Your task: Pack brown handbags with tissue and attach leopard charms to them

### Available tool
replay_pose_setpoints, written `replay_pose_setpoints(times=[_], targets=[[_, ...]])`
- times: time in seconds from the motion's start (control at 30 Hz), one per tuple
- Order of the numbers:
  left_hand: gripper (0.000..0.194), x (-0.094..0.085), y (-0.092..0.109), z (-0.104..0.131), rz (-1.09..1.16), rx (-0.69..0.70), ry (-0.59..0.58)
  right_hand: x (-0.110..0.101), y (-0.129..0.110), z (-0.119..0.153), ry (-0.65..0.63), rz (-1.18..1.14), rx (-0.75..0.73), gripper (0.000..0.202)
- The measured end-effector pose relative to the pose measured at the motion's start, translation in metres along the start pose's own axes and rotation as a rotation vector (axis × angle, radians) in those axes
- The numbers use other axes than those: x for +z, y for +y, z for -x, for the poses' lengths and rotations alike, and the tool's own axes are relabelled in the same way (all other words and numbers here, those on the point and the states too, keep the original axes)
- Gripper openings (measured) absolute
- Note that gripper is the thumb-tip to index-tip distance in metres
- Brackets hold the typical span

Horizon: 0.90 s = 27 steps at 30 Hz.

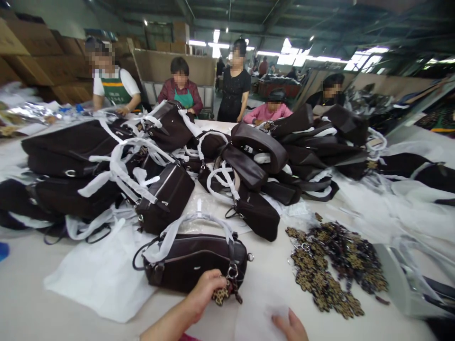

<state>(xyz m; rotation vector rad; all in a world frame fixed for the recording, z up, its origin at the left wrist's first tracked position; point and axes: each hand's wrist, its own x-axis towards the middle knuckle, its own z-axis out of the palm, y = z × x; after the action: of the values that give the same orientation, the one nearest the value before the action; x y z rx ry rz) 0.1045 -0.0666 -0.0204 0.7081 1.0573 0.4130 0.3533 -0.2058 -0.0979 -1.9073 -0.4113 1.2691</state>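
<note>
At five o'clock my right hand is at a translucent sheet (too blurred to tell whether it grips). At six, my left thumb and fingers are clamped on a leopard-print bag charm, against the dark brown handbag with wrapped handles. Loose charms lie at four. Beyond, from ten to two, more handbags are heaped; co-workers are behind.

Left hand: left bare, its fingers uncovered
Left forearm: left uncovered down to the frame's edge
Right hand: left bare, partly cut off and blurred
Clothing: a sliver of magenta cloth is shown below the forearm
</note>
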Motion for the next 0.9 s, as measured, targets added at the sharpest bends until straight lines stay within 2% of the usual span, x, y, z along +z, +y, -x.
replay_pose_setpoints(times=[0.1, 0.2, 0.27, 0.33, 0.4, 0.5, 0.6, 0.67, 0.77, 0.9], targets=[[0.029, -0.001, -0.005, 0.000, 0.026, -0.009, -0.021, -0.001, 0.014, 0.008, 0.111, 0.217, -0.165, 0.067], [0.032, -0.002, -0.008, 0.000, 0.030, 0.038, -0.021, 0.009, 0.018, 0.020, 0.102, 0.381, -0.325, 0.083], [0.032, -0.001, -0.008, 0.001, 0.043, 0.042, -0.019, 0.018, 0.014, 0.026, 0.081, 0.399, -0.418, 0.079], [0.029, 0.001, -0.008, 0.002, 0.087, 0.029, -0.023, 0.025, 0.007, 0.030, 0.028, 0.379, -0.504, 0.067], [0.028, 0.004, -0.007, 0.003, 0.181, -0.002, -0.021, 0.030, -0.002, 0.032, -0.089, 0.389, -0.556, 0.056], [0.030, 0.008, -0.009, 0.003, 0.323, -0.045, 0.022, 0.039, -0.016, 0.032, -0.246, 0.470, -0.547, 0.056], [0.028, 0.009, -0.013, 0.001, 0.316, -0.026, 0.029, 0.059, -0.030, 0.035, -0.301, 0.502, -0.544, 0.054], [0.026, 0.008, -0.014, -0.001, 0.288, -0.014, 0.028, 0.077, -0.040, 0.039, -0.286, 0.479, -0.554, 0.051], [0.029, 0.004, -0.012, -0.002, 0.296, -0.053, 0.063, 0.097, -0.051, 0.047, -0.155, 0.445, -0.555, 0.040], [0.029, 0.002, -0.009, 0.000, 0.272, -0.077, 0.012, 0.106, -0.058, 0.051, -0.022, 0.483, -0.593, 0.029]])
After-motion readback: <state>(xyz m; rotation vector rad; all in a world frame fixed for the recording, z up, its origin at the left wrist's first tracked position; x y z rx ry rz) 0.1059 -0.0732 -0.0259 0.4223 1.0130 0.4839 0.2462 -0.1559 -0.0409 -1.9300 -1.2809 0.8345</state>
